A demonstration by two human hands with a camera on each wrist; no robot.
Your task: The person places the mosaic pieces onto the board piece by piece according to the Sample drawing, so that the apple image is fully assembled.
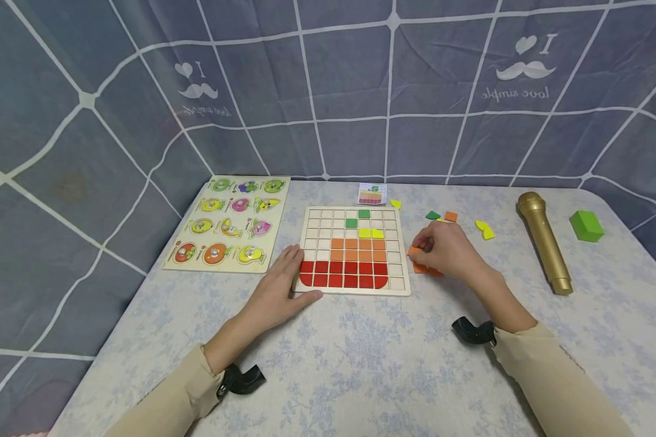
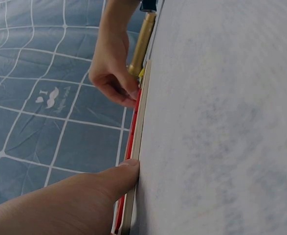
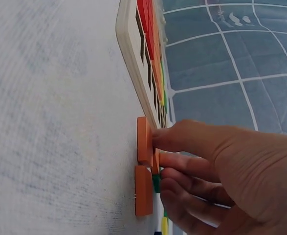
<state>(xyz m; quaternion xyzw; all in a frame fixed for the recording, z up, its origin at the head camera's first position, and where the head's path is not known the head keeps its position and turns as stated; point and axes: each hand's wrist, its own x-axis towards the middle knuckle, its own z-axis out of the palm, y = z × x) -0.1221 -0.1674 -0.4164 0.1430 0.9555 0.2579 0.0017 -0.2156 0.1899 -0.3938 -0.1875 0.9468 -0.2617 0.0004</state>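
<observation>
We start with the table (image 1: 361,364), covered in a pale flowered cloth, and on it the wooden grid board (image 1: 353,250), lying flat in front of us with red rows at the bottom, orange above, then a little yellow and green. It looks stiff and light enough to slide on the cloth, so our left hand (image 1: 280,285) rests on its near left corner with straight, relaxed fingers, thumb against the edge, pinning it rather than gripping. To the right of the board lie the small orange tiles (image 1: 423,267), flat on the cloth just beside the board's edge. Our right hand (image 1: 447,250) is curled over them, and the right wrist view shows the fingertips (image 3: 164,143) pinching one orange tile (image 3: 144,139) by its thin edges, with another orange piece (image 3: 143,191) lying just beside it. We judge these tiles to be rigid, very light and smooth-faced, so a flat face gives little purchase; the opposite edges are the place to take hold, with a light pinch.
</observation>
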